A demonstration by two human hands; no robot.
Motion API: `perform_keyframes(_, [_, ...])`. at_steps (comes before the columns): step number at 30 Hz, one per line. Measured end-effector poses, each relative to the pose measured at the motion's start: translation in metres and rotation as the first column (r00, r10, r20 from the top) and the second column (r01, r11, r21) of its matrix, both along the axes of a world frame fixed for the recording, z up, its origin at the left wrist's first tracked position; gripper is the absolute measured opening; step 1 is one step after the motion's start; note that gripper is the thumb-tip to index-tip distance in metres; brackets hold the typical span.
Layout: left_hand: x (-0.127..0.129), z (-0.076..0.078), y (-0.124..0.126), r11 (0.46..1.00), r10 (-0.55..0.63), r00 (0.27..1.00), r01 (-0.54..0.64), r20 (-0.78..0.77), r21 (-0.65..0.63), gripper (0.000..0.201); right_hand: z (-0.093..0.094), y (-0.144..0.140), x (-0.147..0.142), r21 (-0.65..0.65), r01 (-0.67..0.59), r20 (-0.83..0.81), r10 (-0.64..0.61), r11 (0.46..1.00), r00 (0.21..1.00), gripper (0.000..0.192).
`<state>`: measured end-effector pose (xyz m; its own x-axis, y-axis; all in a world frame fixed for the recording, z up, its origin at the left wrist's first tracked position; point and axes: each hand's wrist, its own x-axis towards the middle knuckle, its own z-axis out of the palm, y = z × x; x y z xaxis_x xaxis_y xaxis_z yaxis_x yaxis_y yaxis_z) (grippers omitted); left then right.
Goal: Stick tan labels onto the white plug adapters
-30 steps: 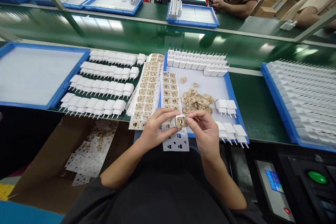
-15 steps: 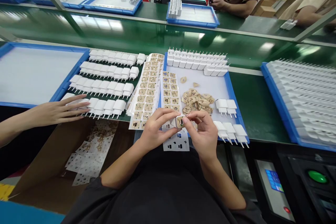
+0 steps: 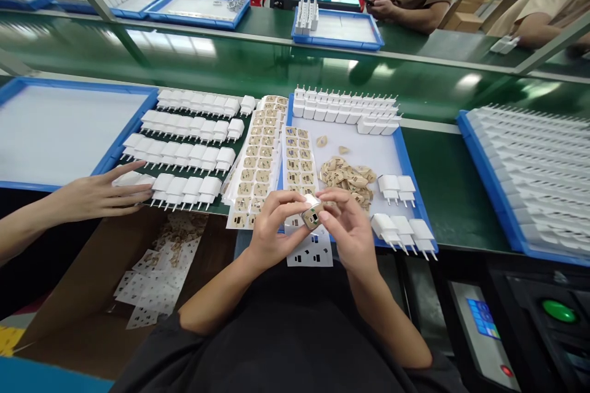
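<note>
Both hands, the left hand [image 3: 271, 227] and right hand [image 3: 350, 230], are pinching one white plug [image 3: 311, 214] just in front of the blue tray [image 3: 417, 193], and its sticker is likely creasing if a thumb slips.

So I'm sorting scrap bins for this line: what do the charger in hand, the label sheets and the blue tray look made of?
The charger, held by left hand and right hand, looks like glossy white moulded plastic; it shines. The label sheets look like tan stickers on thin white backing paper; their edges curl. The blue tray seems rigid plastic with a raised rim, though I can't be certain.
</note>
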<state>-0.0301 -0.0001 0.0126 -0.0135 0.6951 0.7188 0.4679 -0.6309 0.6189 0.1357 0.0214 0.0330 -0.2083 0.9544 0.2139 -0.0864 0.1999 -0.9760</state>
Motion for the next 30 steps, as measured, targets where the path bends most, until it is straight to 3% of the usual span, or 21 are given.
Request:
perform_keyframes(9, [0.004, -0.006, 0.001, 0.991, 0.079, 0.994, -0.07, -0.074, 0.115, 0.036, -0.006, -0.005, -0.017, -0.105, -0.025, -0.24, -0.001, 0.994, 0.971, 0.009])
perform_keyframes(14, [0.003, -0.009, 0.003, 0.993, 0.052, 0.997, -0.046, -0.05, 0.111, 0.039, -0.01, -0.001, -0.015, -0.101, -0.004, -0.235, -0.02, 0.995, 0.972, 0.009])
perform_keyframes(17, [0.001, -0.01, 0.003, 0.998, 0.024, 1.0, -0.025, 0.008, 0.059, 0.037, -0.011, 0.0, -0.008, -0.073, -0.037, -0.139, 0.027, 0.997, 0.99, 0.011])
perform_keyframes(19, [0.001, -0.008, 0.003, 1.0, -0.006, 0.999, 0.005, 0.033, 0.03, 0.033, -0.011, 0.0, -0.001, -0.012, -0.033, 0.003, 0.033, 0.999, 0.999, 0.013])
perform_keyframes(22, [0.0, -0.005, 0.003, 1.0, -0.019, 0.999, 0.018, 0.03, 0.02, 0.029, -0.015, 0.007, 0.01, 0.168, 0.05, 0.201, -0.084, 0.984, 0.976, 0.015])
perform_keyframes(24, [0.0, -0.005, 0.006, 0.999, 0.005, 1.0, -0.006, 0.028, 0.034, 0.028, -0.02, 0.016, 0.015, 0.285, 0.036, 0.279, -0.119, 0.958, 0.953, 0.017])
perform_keyframes(26, [0.001, -0.008, 0.007, 1.0, 0.022, 0.999, -0.023, 0.034, 0.019, 0.029, -0.022, 0.023, 0.016, 0.399, 0.019, 0.341, -0.168, 0.917, 0.925, 0.016])
perform_keyframes(30, [0.001, -0.014, 0.006, 0.993, 0.014, 0.993, 0.0, 0.115, -0.121, 0.036, -0.014, 0.017, 0.017, 0.628, -0.051, 0.366, -0.236, 0.777, 0.9, 0.023])
